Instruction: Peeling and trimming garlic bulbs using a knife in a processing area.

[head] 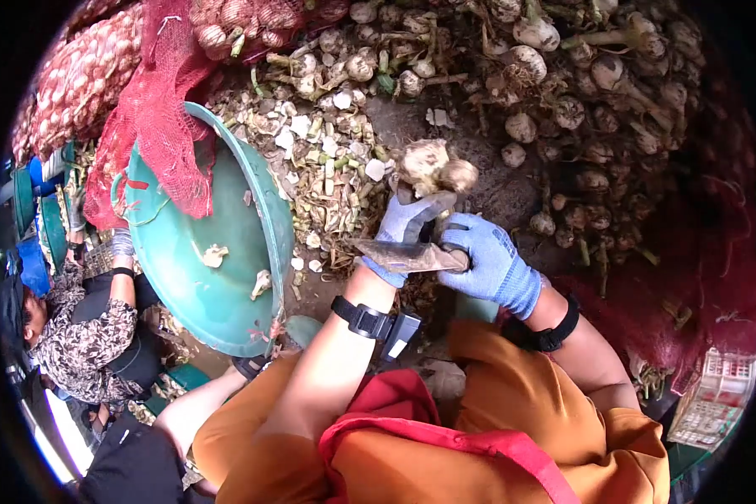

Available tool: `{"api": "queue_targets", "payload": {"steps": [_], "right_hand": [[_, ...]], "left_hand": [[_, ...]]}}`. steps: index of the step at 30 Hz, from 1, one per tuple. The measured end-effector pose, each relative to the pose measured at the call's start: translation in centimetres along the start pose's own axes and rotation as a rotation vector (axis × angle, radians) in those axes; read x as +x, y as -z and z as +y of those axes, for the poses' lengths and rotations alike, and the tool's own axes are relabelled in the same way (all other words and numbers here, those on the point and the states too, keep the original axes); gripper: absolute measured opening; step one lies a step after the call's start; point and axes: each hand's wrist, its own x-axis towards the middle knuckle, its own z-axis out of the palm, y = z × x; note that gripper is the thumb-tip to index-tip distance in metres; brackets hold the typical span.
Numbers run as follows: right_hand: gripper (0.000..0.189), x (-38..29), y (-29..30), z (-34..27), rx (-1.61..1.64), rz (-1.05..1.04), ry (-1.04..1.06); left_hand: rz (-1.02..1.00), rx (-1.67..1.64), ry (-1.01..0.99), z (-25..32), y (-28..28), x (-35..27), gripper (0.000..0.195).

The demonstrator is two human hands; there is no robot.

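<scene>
My left hand point(409, 217), in a blue-grey knit glove, grips garlic bulbs point(423, 162) by the stem side, roots facing away from me. At least two bulbs show, one larger than the other. Close beside it, my right hand point(488, 261), gloved alike, is closed around a broad-bladed knife point(409, 256). The blade points left and passes over my left wrist; my fingers hide most of its handle. Left of my hands, a green plastic basin point(227, 302) leans at a tilt, with a couple of trimmed garlic pieces point(215, 255) inside.
Untrimmed garlic point(605, 120) is heaped at the upper right. Cut stems and peelings point(327, 183) cover the ground ahead. A red mesh bag point(164, 126) drapes over the basin; filled sacks point(82, 82) stand behind. Another person point(88, 340) sits at left. A plastic crate point(715, 400) stands at right.
</scene>
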Motion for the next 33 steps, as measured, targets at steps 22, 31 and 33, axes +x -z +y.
{"api": "queue_targets", "payload": {"steps": [22, 31, 33], "right_hand": [[0.032, -0.6, 4.7, -1.9, -0.456, -0.065, -0.111], [0.033, -0.1, 3.4, 0.8, -0.347, -0.040, -0.124], [0.030, 0.4, 2.9, 0.9, -0.336, 0.017, -0.079]], "left_hand": [[0.045, 0.532, -0.382, 2.8, -2.9, -6.2, 0.076], [0.076, 0.678, -0.258, 0.8, 0.7, -6.4, 0.051], [0.046, 0.616, -0.285, 1.9, 0.7, -6.6, 0.051]]}}
